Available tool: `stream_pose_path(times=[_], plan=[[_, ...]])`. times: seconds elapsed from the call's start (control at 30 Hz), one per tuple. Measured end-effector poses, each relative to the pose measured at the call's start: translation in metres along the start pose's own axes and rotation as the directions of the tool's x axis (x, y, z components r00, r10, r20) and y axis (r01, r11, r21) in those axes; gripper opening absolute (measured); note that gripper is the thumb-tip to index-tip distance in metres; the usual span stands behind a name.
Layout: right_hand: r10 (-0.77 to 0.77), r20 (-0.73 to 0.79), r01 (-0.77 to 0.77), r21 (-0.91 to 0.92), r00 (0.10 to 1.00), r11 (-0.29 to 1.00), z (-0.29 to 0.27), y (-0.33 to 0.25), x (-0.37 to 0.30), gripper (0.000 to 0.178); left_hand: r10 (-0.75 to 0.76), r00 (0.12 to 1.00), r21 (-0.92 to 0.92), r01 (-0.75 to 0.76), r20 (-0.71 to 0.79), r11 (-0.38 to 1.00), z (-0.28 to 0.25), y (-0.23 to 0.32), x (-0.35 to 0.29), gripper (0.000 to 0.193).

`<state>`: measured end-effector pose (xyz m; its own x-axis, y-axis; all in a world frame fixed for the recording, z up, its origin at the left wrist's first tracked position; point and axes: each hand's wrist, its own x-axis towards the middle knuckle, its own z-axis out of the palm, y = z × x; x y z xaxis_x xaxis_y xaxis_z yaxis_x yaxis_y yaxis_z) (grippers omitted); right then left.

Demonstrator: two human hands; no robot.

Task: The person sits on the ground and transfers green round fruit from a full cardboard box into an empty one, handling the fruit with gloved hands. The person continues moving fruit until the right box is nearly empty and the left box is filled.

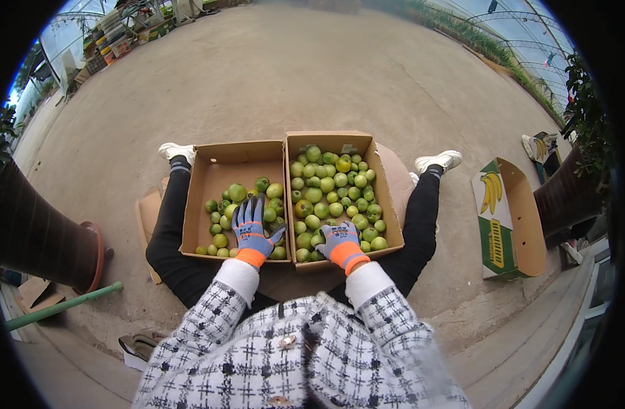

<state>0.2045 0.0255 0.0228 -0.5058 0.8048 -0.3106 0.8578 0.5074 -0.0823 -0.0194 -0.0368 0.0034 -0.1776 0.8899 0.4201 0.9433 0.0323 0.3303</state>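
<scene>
Two open cardboard boxes lie on the concrete between my spread legs. The left box (207, 178) is partly filled with green tomatoes (237, 192) along its near side. The right box (384, 204) is nearly full of green tomatoes (326, 184), one yellowish (343, 165). My left hand (252, 228), in a blue and grey glove with an orange cuff, rests with spread fingers over the tomatoes in the left box. My right hand (340, 242), gloved the same, is curled down among tomatoes at the near edge of the right box; what it grips is hidden.
A green and yellow fruit carton (507, 221) stands open on the right. A dark barrel (40, 235) and a green pipe (60, 307) are at the left. Stacked crates (115, 37) sit far back left. Plants line the right side.
</scene>
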Motion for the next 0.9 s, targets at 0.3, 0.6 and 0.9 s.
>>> stream_pose_path(times=[0.3, 0.6, 0.9], plan=[[0.076, -0.296, 0.198, 0.788, 0.952, 0.583, 0.001, 0.003, -0.008, 0.057, 0.323, 0.945, -0.336, -0.289, 0.049, 0.896, -0.001, 0.053, -0.002, 0.082], [0.308, 0.018, -0.281, -0.366, 0.951, 0.887, -0.026, 0.083, -0.034, 0.039, -0.346, 0.938, 0.080, 0.344, 0.013, 0.936, 0.005, -0.032, 0.002, 0.092], [0.289, 0.046, -0.264, -0.290, 0.956, 0.920, -0.046, 0.079, -0.026, 0.050, 0.054, 0.998, -0.110, -0.058, -0.041, 0.992, -0.013, 0.017, 0.001, 0.099]])
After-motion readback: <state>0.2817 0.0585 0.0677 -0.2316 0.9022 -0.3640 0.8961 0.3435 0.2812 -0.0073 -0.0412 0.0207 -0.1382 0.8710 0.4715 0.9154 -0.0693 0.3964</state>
